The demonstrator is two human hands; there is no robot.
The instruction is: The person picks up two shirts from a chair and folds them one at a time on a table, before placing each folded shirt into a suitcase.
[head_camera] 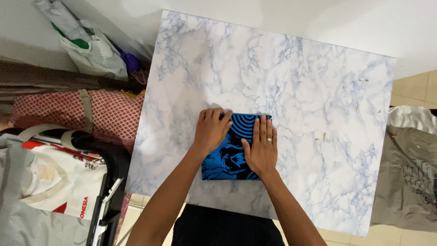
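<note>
Right now both hands lie flat, palms down, on a folded bright-blue cloth with black print (227, 157), which sits near the middle of the white-and-blue marble-pattern counter (318, 91), a bit toward the near edge. Left hand (211, 130) covers the cloth's upper-left corner, fingers spread & pointing away from the person, tips reaching just past the cloth's far edge onto the counter. Right hand (261, 150) presses on the cloth's right half, fingers straight and together, w/ a silver ring (269, 139) on one finger. Neither hand grips anything; both are open and pressing down. Cloth is folded to a compact rectangle, edges roughly square to the counter.

Left of the counter: a red-and-white checked fabric bundle (114, 114), a white plastic bag w/ green bits (91, 52), and a white garment w/ red trim (59, 182) lying over grey fabric. Right of the counter, well apart from the hands: a grey-brown printed t-shirt (409, 177) w/ a pale cloth (412, 116) just above it. Small brownish specks are scattered on the counter's right part (324, 136).
</note>
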